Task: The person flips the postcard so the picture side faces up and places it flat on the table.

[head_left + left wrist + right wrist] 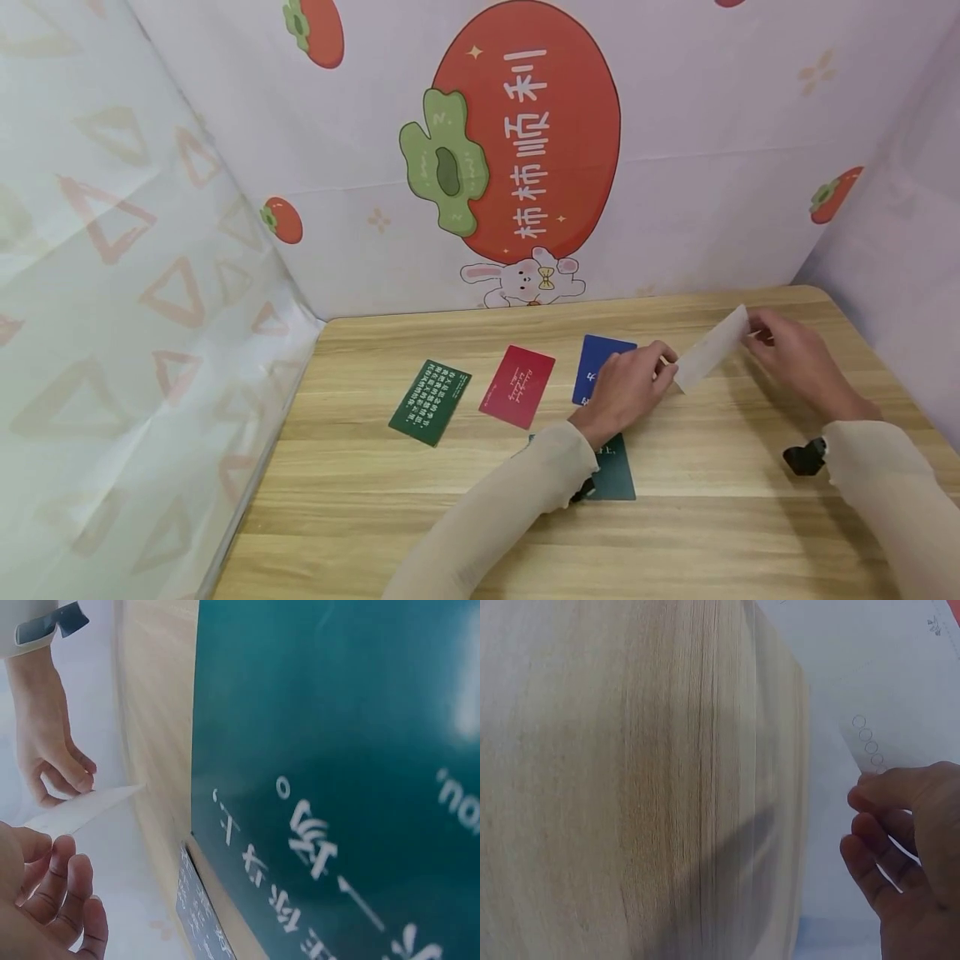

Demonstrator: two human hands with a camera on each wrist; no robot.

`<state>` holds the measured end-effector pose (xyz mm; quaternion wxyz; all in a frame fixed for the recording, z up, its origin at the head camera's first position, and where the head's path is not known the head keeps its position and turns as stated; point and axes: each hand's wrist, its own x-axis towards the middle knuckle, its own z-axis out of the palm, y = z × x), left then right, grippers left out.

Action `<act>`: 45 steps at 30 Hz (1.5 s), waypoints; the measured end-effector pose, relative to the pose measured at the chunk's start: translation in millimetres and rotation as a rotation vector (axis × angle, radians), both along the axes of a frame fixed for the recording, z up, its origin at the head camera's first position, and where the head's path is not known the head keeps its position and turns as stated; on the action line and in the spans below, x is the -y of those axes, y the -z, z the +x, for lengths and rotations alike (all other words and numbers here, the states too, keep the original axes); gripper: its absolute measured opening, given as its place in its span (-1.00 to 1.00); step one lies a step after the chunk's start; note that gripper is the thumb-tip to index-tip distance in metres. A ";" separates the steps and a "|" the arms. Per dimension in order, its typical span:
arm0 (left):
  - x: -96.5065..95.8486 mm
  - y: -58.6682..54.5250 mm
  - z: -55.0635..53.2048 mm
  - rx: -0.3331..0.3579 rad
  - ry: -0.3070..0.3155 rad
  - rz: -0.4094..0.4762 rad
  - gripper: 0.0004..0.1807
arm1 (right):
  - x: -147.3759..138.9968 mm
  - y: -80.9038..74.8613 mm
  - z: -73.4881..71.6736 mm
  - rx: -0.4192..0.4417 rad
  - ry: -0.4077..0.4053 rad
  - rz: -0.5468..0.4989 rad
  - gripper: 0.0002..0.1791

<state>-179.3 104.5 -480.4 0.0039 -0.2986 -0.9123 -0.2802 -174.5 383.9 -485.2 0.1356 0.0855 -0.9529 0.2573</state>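
Observation:
A white card [711, 348] is held tilted above the right part of the table, stretched between both hands. My left hand [628, 383] pinches its near left end between thumb and fingers, which the left wrist view shows up close on the card [79, 811]. At the far right end my right hand [798, 358] grips it with the fingertips. In the right wrist view a row of small printed circles shows on the card [866, 742]. A blue card [600, 354] lies beside my left hand, partly covered by it. Beneath the left wrist is a teal card [613, 479], also partly hidden.
To the left on the wooden table [337, 508] lie a dark green card [431, 403] with white writing and a red card [517, 387]. A white printed cloth [675, 200] stands behind the table's far edge, and another patterned cloth [135, 333] hangs at the left.

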 end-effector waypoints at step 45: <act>14.9 3.8 -17.3 0.042 -0.083 0.032 -0.88 | -7.8 7.6 29.2 -0.016 -0.066 -0.042 -0.72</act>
